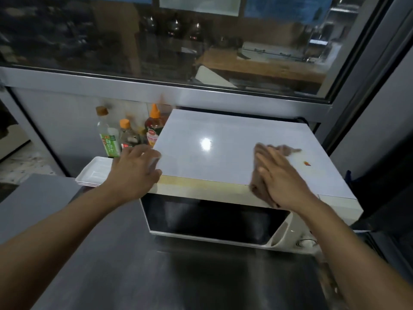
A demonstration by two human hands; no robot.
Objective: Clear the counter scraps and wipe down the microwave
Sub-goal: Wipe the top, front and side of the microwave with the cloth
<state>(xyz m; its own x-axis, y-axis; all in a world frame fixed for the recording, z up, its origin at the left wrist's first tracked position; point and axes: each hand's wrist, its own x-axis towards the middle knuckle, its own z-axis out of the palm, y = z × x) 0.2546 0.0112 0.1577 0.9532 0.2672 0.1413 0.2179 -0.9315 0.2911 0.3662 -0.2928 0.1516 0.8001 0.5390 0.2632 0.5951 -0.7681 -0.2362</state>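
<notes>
The steel counter (116, 253) fills the near part of the scene, and on it, toward the right, stands the white microwave (223, 153), its glossy top facing up and its dark door facing near. The wiping is under way on that top; no scraps are visible on the counter from here.

The right hand (281, 177) lies flat with straight fingers on a brown cloth (261, 186), pressing it onto the near right part of the top; the cloth hangs slightly over the near edge. The left hand (136, 168) rests on the near left corner of the microwave, fingers bent over the edge as if bracing it, holding nothing else.

The main risk, as I judge it, is the oven sliding left or far under a firm stroke if the bracing hand lets up. Just left of it stand three condiment bottles (131, 135), tall and narrow, likely to topple if nudged, and near them a stack of white rectangular trays (96, 173) overhanging the counter edge, which a knock from the left forearm could tip.

A small red and yellow sticker (307, 163) sits right of the cloth; a hard pass could catch and peel it. The loose cloth edge could also snag on the door's lip.
</notes>
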